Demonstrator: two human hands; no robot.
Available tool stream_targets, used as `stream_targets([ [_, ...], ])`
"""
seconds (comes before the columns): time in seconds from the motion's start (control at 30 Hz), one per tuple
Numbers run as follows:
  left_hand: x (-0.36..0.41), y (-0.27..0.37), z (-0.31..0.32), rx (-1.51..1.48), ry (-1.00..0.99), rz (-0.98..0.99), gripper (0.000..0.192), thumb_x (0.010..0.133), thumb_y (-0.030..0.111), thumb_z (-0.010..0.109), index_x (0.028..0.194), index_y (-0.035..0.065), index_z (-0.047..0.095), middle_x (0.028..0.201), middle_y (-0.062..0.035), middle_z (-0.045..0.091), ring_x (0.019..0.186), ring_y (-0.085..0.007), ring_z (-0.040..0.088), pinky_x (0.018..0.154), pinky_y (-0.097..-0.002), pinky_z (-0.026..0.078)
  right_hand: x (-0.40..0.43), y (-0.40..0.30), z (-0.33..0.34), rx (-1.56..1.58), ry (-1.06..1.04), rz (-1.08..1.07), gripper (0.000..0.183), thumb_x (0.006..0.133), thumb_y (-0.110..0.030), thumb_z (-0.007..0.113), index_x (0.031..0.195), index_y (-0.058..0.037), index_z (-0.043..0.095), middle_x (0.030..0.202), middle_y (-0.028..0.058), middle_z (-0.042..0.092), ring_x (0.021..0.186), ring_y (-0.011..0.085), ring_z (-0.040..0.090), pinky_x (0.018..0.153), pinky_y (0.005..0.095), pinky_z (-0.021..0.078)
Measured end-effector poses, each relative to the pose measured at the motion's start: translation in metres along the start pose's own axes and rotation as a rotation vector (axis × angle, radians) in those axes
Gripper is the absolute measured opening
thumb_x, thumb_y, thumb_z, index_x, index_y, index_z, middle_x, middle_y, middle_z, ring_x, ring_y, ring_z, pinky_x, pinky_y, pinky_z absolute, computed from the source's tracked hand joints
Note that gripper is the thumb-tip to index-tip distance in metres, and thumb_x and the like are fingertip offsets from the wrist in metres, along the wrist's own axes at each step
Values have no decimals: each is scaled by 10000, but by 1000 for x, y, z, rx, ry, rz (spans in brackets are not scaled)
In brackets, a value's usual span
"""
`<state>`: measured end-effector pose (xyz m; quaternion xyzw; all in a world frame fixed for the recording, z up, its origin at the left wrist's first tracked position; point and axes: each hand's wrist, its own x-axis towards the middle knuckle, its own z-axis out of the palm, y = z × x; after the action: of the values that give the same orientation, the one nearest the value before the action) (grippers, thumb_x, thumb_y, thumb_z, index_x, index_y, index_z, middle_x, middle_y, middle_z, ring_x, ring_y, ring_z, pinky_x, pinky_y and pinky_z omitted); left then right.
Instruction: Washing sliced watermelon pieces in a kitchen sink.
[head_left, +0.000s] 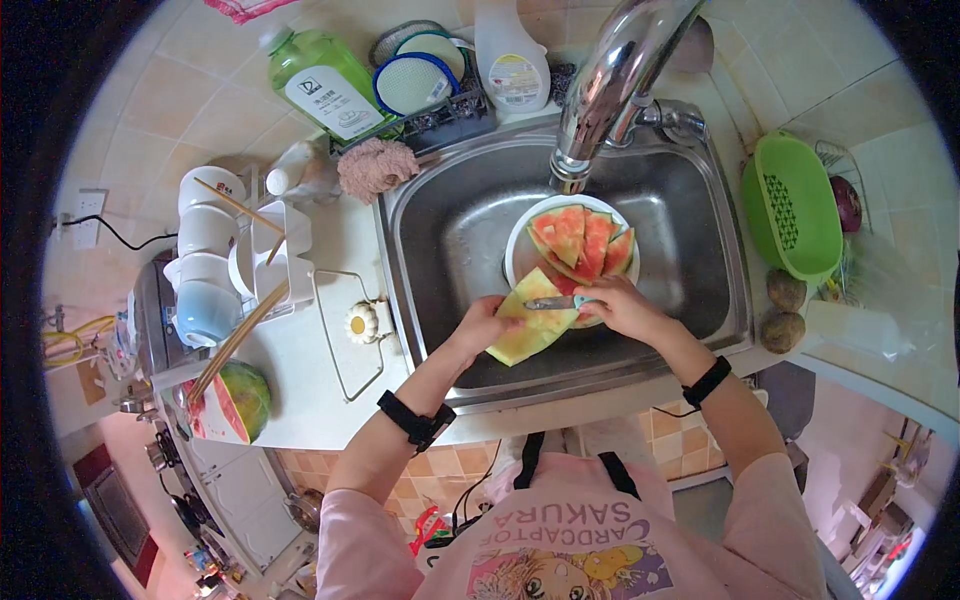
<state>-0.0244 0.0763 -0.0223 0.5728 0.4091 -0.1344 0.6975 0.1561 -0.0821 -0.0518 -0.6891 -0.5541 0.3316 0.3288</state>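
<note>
My left hand (484, 328) grips the left edge of a pale green watermelon rind (529, 330) over the lower part of a steel sink. In my right hand (616, 304) is a small knife or peeler (551, 303) with a light teal handle, its metal blade lying against the rind's inner face. Behind the rind, a white bowl (514, 240) stands in the sink, holding several watermelon pieces (574, 236) with red flesh on them. The rind and my right hand hide the bowl's near part.
A chrome faucet (592, 90) overhangs the sink (465, 217). Left are a dish rack with bowls (206, 229), chopsticks (240, 337) and a cut watermelon (247, 397). A green basket (799, 210) and two brown root vegetables (784, 330) lie right. Behind stands a green soap bottle (326, 82).
</note>
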Motion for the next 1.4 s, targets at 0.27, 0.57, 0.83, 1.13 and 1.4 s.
stream_targets([
  [0.27,-1,0,-4,58,-40,-15,334,659,151,625,936,-7,524,796,-58,570,688,-129,541,636,-240,421,-2,-5,5,-31,52,-8,234,720,-143,532,933,-47,539,907,145,521,852,307,470,744,361,352],
  [0.57,2,-5,-8,15,-59,-77,311,644,124,630,912,-4,538,792,-55,571,686,-134,545,638,-243,422,-2,2,14,-9,114,20,240,702,-163,546,911,-44,550,873,143,540,836,297,496,733,354,376],
  [0.83,3,-6,-9,-30,-92,-104,292,656,105,592,904,-37,532,795,-77,571,718,-142,539,664,-239,402,-3,12,15,-143,217,-35,242,685,-174,571,893,-50,567,827,147,566,771,278,542,688,341,417],
  [1.13,1,-3,-18,-29,-68,-150,294,629,92,585,885,-46,542,774,-89,573,721,-157,545,663,-244,402,-7,10,18,163,280,196,268,714,-209,561,909,-24,549,836,155,566,771,285,543,679,325,423],
  [1.4,8,2,-13,185,-88,-100,320,606,143,597,858,-49,554,765,-99,572,711,-156,541,658,-246,399,1,4,6,18,-2,25,242,725,-206,541,903,-42,552,841,148,561,798,288,531,704,338,409],
])
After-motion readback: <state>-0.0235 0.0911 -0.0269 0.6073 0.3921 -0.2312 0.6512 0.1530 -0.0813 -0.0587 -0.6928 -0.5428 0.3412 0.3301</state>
